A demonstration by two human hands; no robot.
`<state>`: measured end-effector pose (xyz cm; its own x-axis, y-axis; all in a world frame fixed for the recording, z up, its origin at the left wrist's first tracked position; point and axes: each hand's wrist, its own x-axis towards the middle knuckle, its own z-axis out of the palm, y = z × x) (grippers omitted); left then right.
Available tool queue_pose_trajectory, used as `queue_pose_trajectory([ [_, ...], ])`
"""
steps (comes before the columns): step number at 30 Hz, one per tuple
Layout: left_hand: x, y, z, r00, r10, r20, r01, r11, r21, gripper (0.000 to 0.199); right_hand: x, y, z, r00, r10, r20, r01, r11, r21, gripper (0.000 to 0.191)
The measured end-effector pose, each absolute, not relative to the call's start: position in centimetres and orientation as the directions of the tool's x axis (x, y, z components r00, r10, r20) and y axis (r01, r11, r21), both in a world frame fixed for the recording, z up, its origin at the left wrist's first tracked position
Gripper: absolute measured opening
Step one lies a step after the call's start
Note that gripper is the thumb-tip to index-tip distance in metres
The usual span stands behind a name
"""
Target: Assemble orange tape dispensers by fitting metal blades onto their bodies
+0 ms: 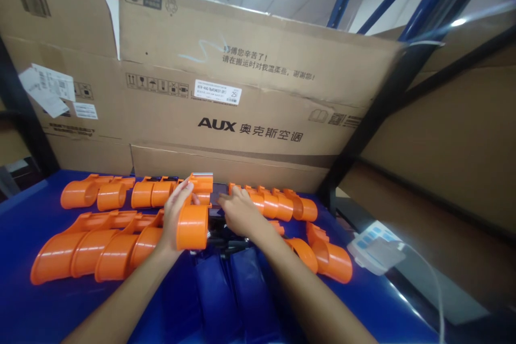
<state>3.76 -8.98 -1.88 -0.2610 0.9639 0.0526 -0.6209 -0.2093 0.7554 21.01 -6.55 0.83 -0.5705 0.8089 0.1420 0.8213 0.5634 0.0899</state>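
Note:
My left hand [173, 216] is closed around an orange plastic ring-shaped holder [192, 228], whose wide round cup faces me and whose narrower arm points up. Just to its right, my right hand [240, 212] has its fingers curled together at a dark box [219, 189]; whatever they pinch, if anything, is hidden. Below the right hand lie small black parts [226, 246], too jumbled to tell apart. Rows of similar orange holders [116, 255] spread out on the left, and more orange holders [278, 205] line up on the right.
The table has a blue surface [24, 226]. Dark blue flat packets [252, 290] lie at its near middle. A tall cardboard sheet [258, 102] stands along the back. A white device with blue buttons and a cable [377, 247] sits at the right edge, near a dark rack post [350, 156].

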Motion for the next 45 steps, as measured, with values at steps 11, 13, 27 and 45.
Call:
queue_pose_trajectory([
  [11,3.5,-8.2,-2.7,-0.256,0.963,0.089,-0.551,-0.221,0.805,0.051,21.3,-6.9,1.4,-0.585,0.807,0.081,0.809,0.575,0.125,0.029],
  [13,3.4,-8.2,-2.7,-0.253,0.962,0.102,-0.536,-0.227,0.813,0.049,21.8,-7.2,1.8,-0.583,0.809,0.077,0.81,0.573,0.125,0.029],
  [27,3.5,-8.8,-2.2,-0.229,0.969,0.092,-0.528,-0.203,0.824,0.05,20.9,-7.7,2.6,-0.6,0.796,0.08,0.796,0.586,0.149,0.027],
  [45,3.7,-8.9,-2.4,-0.201,0.972,0.125,-0.553,-0.218,0.804,0.054,18.1,-6.0,0.3,-0.621,0.783,0.017,0.774,0.61,0.169,0.024],
])
